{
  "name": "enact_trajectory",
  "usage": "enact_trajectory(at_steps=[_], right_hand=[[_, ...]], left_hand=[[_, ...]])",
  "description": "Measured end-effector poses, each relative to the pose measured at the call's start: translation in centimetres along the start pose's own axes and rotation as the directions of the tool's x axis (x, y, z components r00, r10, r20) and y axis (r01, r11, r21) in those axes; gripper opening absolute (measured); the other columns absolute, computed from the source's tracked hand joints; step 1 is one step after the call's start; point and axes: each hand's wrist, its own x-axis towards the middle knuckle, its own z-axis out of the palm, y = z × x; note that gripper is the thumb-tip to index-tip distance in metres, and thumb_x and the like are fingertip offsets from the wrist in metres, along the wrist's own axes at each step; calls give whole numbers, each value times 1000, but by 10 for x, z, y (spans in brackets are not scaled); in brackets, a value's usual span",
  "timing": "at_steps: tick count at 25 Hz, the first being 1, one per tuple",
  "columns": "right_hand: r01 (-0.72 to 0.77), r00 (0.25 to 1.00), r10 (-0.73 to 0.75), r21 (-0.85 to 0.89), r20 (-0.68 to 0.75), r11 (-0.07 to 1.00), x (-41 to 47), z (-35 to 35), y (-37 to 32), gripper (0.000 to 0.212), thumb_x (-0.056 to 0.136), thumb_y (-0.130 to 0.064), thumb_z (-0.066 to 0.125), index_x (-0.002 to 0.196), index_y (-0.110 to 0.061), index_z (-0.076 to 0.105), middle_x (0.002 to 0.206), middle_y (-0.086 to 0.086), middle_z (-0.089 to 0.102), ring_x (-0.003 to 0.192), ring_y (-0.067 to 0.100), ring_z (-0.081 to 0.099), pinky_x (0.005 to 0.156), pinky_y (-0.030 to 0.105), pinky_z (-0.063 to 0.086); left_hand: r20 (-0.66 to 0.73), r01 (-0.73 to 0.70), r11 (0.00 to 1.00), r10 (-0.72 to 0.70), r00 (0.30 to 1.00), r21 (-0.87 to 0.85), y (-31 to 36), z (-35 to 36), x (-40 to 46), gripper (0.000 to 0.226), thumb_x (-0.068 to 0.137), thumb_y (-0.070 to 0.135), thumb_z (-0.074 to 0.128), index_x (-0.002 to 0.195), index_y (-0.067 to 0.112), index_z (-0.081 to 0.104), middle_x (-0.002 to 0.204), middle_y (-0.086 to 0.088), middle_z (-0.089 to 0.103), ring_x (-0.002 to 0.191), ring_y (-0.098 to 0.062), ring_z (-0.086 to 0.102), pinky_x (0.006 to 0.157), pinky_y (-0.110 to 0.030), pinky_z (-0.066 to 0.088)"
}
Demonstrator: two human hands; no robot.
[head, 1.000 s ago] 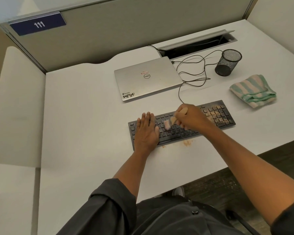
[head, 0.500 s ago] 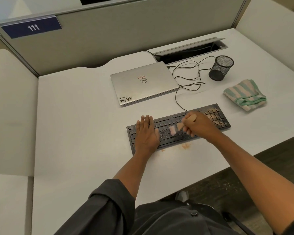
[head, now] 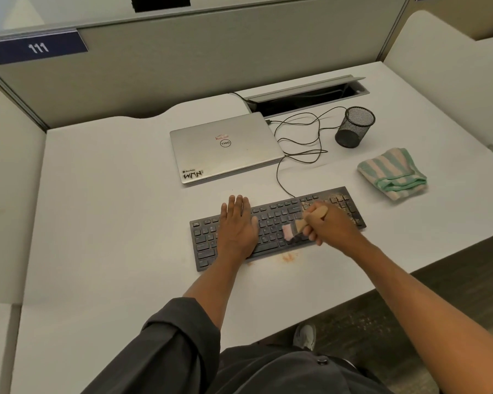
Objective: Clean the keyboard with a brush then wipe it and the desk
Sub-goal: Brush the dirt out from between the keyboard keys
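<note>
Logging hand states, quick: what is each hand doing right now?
Left hand: open, fingers straight, pressing flat on the keyboard.
Right hand: closed around the brush handle.

The keyboard (head: 271,227) was black, its right keys dusted brown. The brush (head: 302,223) had pink bristles and a tan wooden handle. The folded cloth (head: 392,173) bore mint-green and cream stripes. The laptop (head: 225,147) was silver, the mesh pen cup (head: 353,127) black, the desk (head: 111,209) white with orange smudges.

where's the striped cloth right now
In the head view the striped cloth lies folded on the desk at the right, just beyond the keyboard and in front of the mesh pen cup.
</note>
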Motion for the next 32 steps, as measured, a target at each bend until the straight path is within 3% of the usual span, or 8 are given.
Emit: enact_trajectory(at_steps=[6, 12, 16, 19, 21, 26, 30, 32], right_hand=[[-26, 962, -58, -301, -266, 953, 22, -38, 10, 16, 97, -23, 53, 92, -12, 65, 83, 5, 69, 77, 24, 65, 69, 34, 53], [199, 978, -185, -181, 95, 963, 25, -20, -3, 13, 97, -19, 59, 92, -18, 71, 74, -3, 71, 61, 6, 62, 56, 21, 50], [181, 977, -209, -327, -50, 927, 36, -40, -1, 15, 96, -18, 59, 90, -13, 72, 83, -1, 70, 78, 14, 62, 63, 24, 45], [167, 985, -171, -173, -8, 971, 38, -30, -10, 15, 98, -19, 57, 91, -17, 70, 74, -2, 71, 66, 10, 65, 60, 28, 53], [121, 992, -117, -125, 40, 985, 38, -15, -12, 15, 100, -20, 56, 92, -18, 68, 71, -3, 71, 58, 7, 63, 55, 25, 52], [81, 971, -152, -343, -185, 936, 44, -25, -24, 18, 100, -19, 51, 89, -14, 64, 75, -5, 64, 65, 3, 55, 51, 7, 33], [73, 996, -76, -101, -35, 992, 46, -19, -32, 16, 99, -22, 53, 92, -17, 67, 76, 2, 73, 64, 15, 65, 61, 28, 55], [68, 997, -77, -222, -31, 973, 48, -16, -27, 18, 99, -19, 52, 88, -16, 66, 78, 3, 72, 66, 16, 65, 59, 28, 53]], left_hand=[[11, 54, 999, -54, 998, -1, 26, 4, 10, 63, 108, 36, 21, 161, 5, 9, 170, -14, 6, 157, -27, -4, 127, -42, -7], [-11, 80, 997, -80, 997, -3, 44, 12, 16, 63, 108, 37, 18, 161, 5, 11, 169, -13, 9, 157, -27, -2, 127, -42, -6], [-18, 88, 996, -88, 996, 10, 42, 14, 16, 66, 104, 39, 12, 161, 5, 12, 169, -13, 11, 157, -27, 0, 127, -42, -5], [-26, 91, 996, -91, 996, 2, 42, 15, 16, 63, 108, 37, 19, 161, 6, 12, 169, -13, 11, 157, -27, 0, 127, -42, -4], [-28, 91, 996, -91, 995, -4, 42, 15, 15, 63, 107, 37, 19, 161, 5, 13, 169, -13, 12, 157, -27, 1, 127, -42, -5], [-28, 85, 996, -85, 996, -17, 42, 15, 15, 63, 108, 36, 22, 161, 5, 13, 169, -14, 11, 157, -27, 1, 127, -42, -5], [-30, 80, 997, -80, 996, -12, 41, 14, 15, 68, 103, 40, 14, 161, 4, 14, 169, -14, 13, 157, -28, 2, 128, -43, -3], [-26, 78, 997, -78, 997, -13, 41, 14, 15, 72, 99, 42, 9, 161, 4, 14, 169, -14, 13, 157, -28, 2, 127, -43, -3]])
